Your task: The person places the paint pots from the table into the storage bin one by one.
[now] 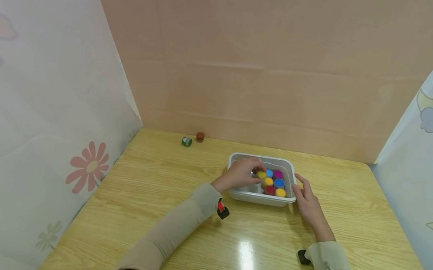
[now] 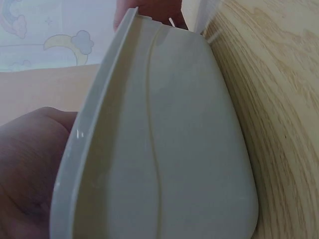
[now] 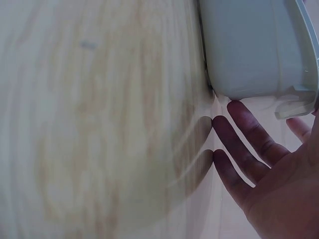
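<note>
A white plastic tub (image 1: 261, 200) stands on the table and holds several small round pots with yellow, blue, purple and red tops. Over its left half, my left hand (image 1: 241, 173) reaches in and pinches a yellow-topped pot (image 1: 261, 175) between thumb and fingers. The wrist view hides that grip behind the tub's wall (image 2: 184, 129). My right hand (image 1: 309, 208) rests against the tub's right end. Its fingers (image 3: 244, 149) are spread and fairly straight, with one tip touching the tub's side near the bottom.
On the table's far left lie a green pot (image 1: 186, 141) on its side and a reddish-brown pot (image 1: 200, 136) beside it. A brown paper backdrop (image 1: 263, 78) rises behind the wooden table (image 1: 196, 239). Patterned white sheets (image 1: 44, 102) hang at both sides.
</note>
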The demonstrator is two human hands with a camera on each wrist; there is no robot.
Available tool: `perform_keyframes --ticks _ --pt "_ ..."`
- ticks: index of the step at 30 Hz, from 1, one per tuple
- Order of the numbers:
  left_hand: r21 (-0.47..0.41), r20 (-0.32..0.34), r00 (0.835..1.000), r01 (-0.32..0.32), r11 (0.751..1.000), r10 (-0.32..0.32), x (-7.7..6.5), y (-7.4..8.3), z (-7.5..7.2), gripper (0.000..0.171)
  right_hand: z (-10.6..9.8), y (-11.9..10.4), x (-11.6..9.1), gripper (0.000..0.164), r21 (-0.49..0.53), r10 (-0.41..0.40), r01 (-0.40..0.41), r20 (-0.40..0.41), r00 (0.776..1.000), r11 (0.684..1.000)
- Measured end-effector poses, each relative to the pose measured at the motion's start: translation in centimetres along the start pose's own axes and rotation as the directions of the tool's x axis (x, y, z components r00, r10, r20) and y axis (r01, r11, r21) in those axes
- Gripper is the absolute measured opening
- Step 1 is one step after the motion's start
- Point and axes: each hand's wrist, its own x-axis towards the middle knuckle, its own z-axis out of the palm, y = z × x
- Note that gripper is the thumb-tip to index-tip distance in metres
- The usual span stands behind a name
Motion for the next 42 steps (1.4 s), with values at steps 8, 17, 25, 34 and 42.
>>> perform_keyframes --ticks 8,17,25,34,42 --pt "0.089 0.042 0.999 -0.015 0.996 0.012 1.0 -0.3 0.9 0.032 -0.2 0.0 0.1 0.064 -0.003 0.006 -0.006 -0.008 1.0 1.0" --pt "0.162 0.057 0.998 0.006 0.987 -0.016 1.1 -0.5 0.9 0.031 -0.1 0.0 0.3 0.063 0.001 -0.013 0.013 -0.004 1.0 1.0" --pt "0.168 0.063 0.997 0.028 0.985 -0.039 1.2 -0.2 0.9 0.031 -0.1 -0.1 0.1 0.064 0.001 -0.006 0.006 -0.005 1.0 1.0" --pt "0.199 0.069 0.997 0.022 0.98 -0.037 1.7 -0.8 2.0 0.023 0.1 0.0 0.1 0.064 0.009 -0.011 0.011 -0.006 1.0 1.0" --pt "0.19 0.067 0.996 0.039 0.981 -0.053 1.7 -1.2 2.5 0.027 0.1 0.3 0.2 0.063 -0.006 -0.034 0.034 -0.023 0.999 0.999"
